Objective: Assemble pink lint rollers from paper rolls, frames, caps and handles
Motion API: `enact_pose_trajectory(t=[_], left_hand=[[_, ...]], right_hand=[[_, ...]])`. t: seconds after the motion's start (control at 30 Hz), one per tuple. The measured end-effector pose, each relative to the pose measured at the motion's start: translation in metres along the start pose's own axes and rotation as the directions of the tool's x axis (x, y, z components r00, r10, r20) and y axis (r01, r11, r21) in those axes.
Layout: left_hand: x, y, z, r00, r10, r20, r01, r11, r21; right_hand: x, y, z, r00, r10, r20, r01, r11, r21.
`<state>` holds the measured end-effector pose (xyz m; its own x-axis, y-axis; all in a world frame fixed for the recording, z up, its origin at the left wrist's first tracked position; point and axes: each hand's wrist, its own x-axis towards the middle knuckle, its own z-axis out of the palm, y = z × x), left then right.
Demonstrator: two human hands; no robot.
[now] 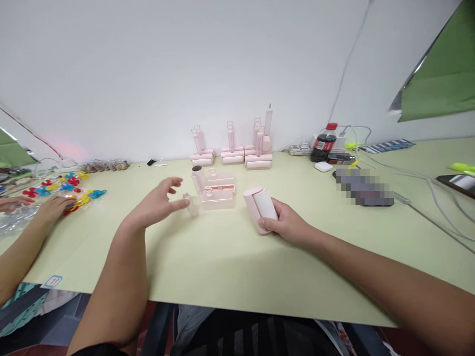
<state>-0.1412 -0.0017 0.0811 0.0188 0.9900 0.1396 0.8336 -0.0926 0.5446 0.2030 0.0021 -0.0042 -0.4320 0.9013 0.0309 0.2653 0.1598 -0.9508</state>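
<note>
My right hand (284, 220) is closed round a pale pink lint roller (252, 207) with a white sticky roll, held tilted above the table. My left hand (159, 201) has its fingers spread apart. Its thumb reaches the top of a small translucent pink handle piece (191, 205); whether they touch I cannot tell. Just right of that piece lie clear pink covers (218, 199) with heart-shaped ends. Behind them a pink tube (199, 179) with a dark opening stands upright.
Several pink lint rollers with upright handles (230, 138) stand along the wall. On the right are a cola bottle (323, 143), a white case (323, 166), cables and a pixelated object (363, 188). At left, another person's hands (55, 207) are among colourful plastic pieces (83, 199).
</note>
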Motion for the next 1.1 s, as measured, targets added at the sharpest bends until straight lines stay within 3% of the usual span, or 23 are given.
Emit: enact_pose_trajectory(t=[0.07,0.13,0.3,0.4,0.47,0.67,0.83,1.1], left_hand=[[0.004,-0.011,0.006,0.983,-0.05,0.178,0.047,0.999,0.02],[0.007,-0.014,0.013,0.962,-0.052,0.268,0.052,0.999,0.01],[0.005,0.001,0.025,0.953,0.133,0.272,-0.086,0.98,-0.178],[-0.004,0.021,0.042,0.913,0.27,0.307,-0.149,0.918,-0.367],[-0.011,0.035,0.058,0.871,0.343,0.353,-0.157,0.873,-0.462],[-0.022,0.057,0.092,0.795,0.504,0.338,-0.334,0.828,-0.45],[-0.023,0.056,0.094,0.753,0.541,0.375,-0.335,0.806,-0.488],[-0.024,0.058,0.09,0.757,0.529,0.383,-0.349,0.823,-0.447]], right_hand=[[0.003,0.004,-0.001,0.999,0.031,0.012,-0.032,0.993,0.118],[0.004,0.006,-0.003,0.999,0.047,0.016,-0.05,0.977,0.208],[0.003,0.004,0.0,0.99,0.092,0.104,-0.131,0.869,0.477],[-0.001,0.002,0.005,0.974,0.082,0.211,-0.195,0.777,0.598],[-0.002,0.002,0.008,0.959,0.071,0.276,-0.235,0.745,0.624],[-0.004,0.004,0.011,0.936,0.062,0.347,-0.277,0.739,0.615],[-0.004,0.004,0.012,0.935,0.045,0.353,-0.261,0.761,0.594],[-0.004,0.004,0.014,0.944,0.046,0.328,-0.24,0.777,0.582]])
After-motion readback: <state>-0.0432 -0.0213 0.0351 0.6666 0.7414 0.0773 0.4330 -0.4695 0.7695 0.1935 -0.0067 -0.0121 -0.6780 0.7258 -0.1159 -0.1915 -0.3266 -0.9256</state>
